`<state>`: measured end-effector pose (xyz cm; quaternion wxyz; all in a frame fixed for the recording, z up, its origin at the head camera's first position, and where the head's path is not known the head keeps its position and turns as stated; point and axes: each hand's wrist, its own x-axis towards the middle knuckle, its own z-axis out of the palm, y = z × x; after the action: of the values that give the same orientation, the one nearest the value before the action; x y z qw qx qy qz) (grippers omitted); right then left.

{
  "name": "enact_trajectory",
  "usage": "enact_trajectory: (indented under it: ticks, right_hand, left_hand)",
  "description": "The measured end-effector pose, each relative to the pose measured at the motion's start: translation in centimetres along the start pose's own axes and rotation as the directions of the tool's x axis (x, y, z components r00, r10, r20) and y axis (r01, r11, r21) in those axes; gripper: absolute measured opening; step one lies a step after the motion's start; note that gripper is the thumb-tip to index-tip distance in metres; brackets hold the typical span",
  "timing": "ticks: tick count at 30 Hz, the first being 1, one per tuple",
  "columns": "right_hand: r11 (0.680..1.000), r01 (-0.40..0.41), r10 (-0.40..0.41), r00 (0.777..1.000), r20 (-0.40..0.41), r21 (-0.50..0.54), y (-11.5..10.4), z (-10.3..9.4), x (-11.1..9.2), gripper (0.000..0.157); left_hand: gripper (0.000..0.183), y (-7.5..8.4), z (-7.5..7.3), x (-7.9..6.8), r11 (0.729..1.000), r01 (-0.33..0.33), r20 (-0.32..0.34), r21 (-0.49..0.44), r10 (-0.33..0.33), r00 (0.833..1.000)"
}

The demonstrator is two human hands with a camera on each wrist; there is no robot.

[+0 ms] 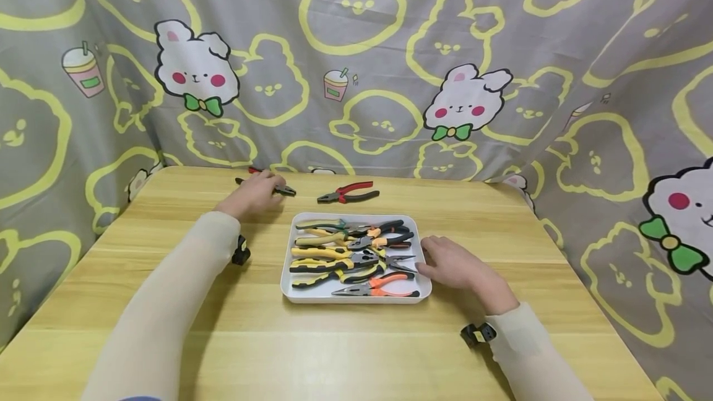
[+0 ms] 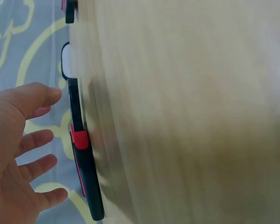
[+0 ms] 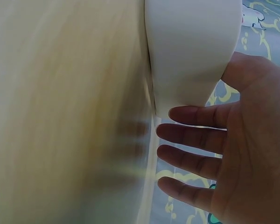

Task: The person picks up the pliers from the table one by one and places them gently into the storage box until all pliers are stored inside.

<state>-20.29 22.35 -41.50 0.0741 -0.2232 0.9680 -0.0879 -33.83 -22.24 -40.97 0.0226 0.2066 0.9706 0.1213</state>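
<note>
My left hand (image 1: 257, 195) hovers over a pair of black-and-red pliers (image 1: 286, 190) at the table's back left, hiding most of them in the head view. In the left wrist view its fingers are spread beside those pliers (image 2: 91, 177), apart from them. To their right lies another pair of red-and-black pliers (image 1: 356, 192). My right hand (image 1: 453, 267) is at the right side of a white tray (image 1: 356, 300), fingers extended. In the right wrist view the thumb reaches behind the tray wall (image 3: 191, 56), and the index fingertip is right at its corner.
Several pliers with yellow-and-black handles (image 1: 320, 266), a green-handled pair (image 1: 320, 224) and orange-handled long-nose pliers (image 1: 379, 286) lie in the tray. A patterned curtain (image 1: 367, 116) hangs behind and beside the wooden table (image 1: 345, 351).
</note>
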Motion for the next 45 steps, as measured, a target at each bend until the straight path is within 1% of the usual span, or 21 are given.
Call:
enact_trajectory:
  ticks: [5, 10, 14, 17, 21, 24, 27, 31, 35, 40, 42, 45]
  right_hand:
    - [0.999, -0.006, 0.005, 1.0, -0.005, -0.034, 0.0, -0.3, -0.3, 0.04]
    - [0.999, 0.009, -0.009, 1.0, -0.009, -0.053, 0.0, -0.2, -0.3, 0.039]
    - [0.997, 0.022, -0.023, 1.0, -0.012, -0.07, -0.1, 0.0, -0.1, 0.038]
    - [0.997, 0.026, -0.028, 0.999, -0.024, -0.071, -0.1, 0.0, -0.1, 0.038]
    - [0.994, 0.06, -0.064, 0.997, -0.049, -0.089, -0.3, 0.2, -0.2, 0.037]
    - [0.988, 0.083, -0.092, 0.994, -0.065, -0.128, -0.3, 0.3, -0.3, 0.036]
    - [0.98, 0.089, -0.104, 0.991, -0.079, -0.177, -0.4, 0.3, -0.3, 0.038]
    - [0.973, 0.081, -0.103, 0.991, -0.09, -0.214, -0.3, 0.1, -0.3, 0.042]
    - [0.972, 0.08, -0.105, 0.989, -0.102, -0.221, -0.3, -0.1, -0.3, 0.044]
    - [0.971, 0.092, -0.12, 0.986, -0.115, -0.222, -0.3, -0.1, -0.2, 0.044]
    - [0.97, 0.095, -0.124, 0.985, -0.119, -0.224, -0.2, -0.1, -0.2, 0.044]
    - [0.971, 0.092, -0.121, 0.985, -0.12, -0.222, -0.1, 0.0, -0.3, 0.043]
  left_hand:
    - [0.046, 0.1, -0.4, 1.3, 0.999, 0.015, 0.059, 0.03, -0.016, 0.998]
    - [0.05, -0.5, -0.1, 2.0, 0.997, 0.048, 0.108, 0.06, -0.054, 0.993]
    - [0.05, -1.0, 0.2, 2.3, 0.995, 0.059, 0.123, 0.077, -0.068, 0.99]
    - [0.05, -1.4, 0.2, 2.4, 0.995, 0.063, 0.118, 0.077, -0.072, 0.99]
    - [0.051, -2.1, 0.2, 2.2, 0.993, 0.076, 0.142, 0.091, -0.089, 0.986]
    - [0.052, -2.4, 0.1, 1.9, 0.991, 0.083, 0.163, 0.101, -0.099, 0.982]
    - [0.051, -2.4, 0.0, 1.8, 0.992, 0.085, 0.158, 0.092, -0.099, 0.982]
    - [0.048, -2.2, -0.3, 1.8, 0.992, 0.082, 0.149, 0.091, -0.095, 0.984]
    - [0.046, -2.5, -0.5, 1.3, 0.992, 0.082, 0.154, 0.092, -0.095, 0.984]
    - [0.053, -3.4, -0.3, 0.7, 0.991, 0.113, 0.181, 0.073, -0.124, 0.976]
    - [0.057, -3.9, -0.2, 0.5, 0.991, 0.113, 0.194, 0.065, -0.124, 0.973]
    - [0.061, -4.3, -0.3, 0.0, 0.994, 0.098, 0.205, 0.04, -0.104, 0.973]
